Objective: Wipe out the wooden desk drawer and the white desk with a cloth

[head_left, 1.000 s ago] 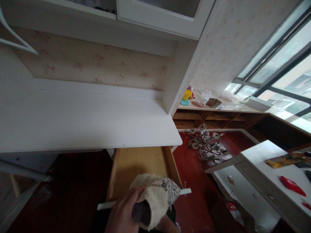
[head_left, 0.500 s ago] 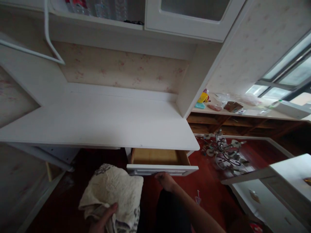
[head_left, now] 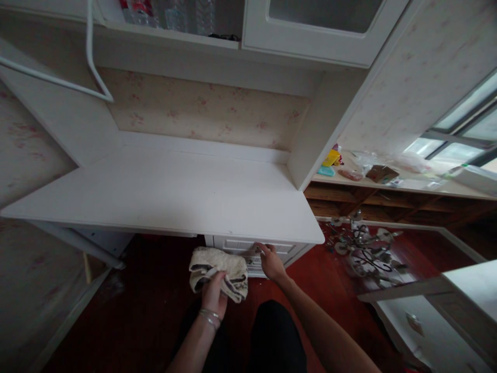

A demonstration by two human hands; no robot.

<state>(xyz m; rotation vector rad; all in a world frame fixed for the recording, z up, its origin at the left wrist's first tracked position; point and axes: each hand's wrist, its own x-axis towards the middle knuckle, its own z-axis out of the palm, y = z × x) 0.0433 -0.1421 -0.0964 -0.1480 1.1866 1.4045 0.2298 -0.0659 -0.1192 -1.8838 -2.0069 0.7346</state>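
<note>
My left hand (head_left: 214, 292) grips a folded cream cloth with dark patterned edges (head_left: 229, 267), which looks like a towel. It hangs in front of the desk, just left of the drawers. My right hand (head_left: 272, 261) is at the top drawer front (head_left: 236, 243), its fingers curled at the small drawer handle (head_left: 257, 248), partly hidden by them. That drawer is closed beneath the white desk top (head_left: 186, 191). More drawer fronts lie below, largely covered by the towel and my right hand.
A shelf with plastic bottles (head_left: 176, 15) and a cabinet door (head_left: 310, 36) hang above the desk. A bent white rod (head_left: 91, 57) juts in at upper left. On the red floor at right lies a chandelier (head_left: 365, 243), below a low shelf unit (head_left: 361, 194) with assorted items.
The drawer has gone from open to closed, with my right hand moving forward along with it. My left hand has carried the towel forward and right, closer to the drawers.
</note>
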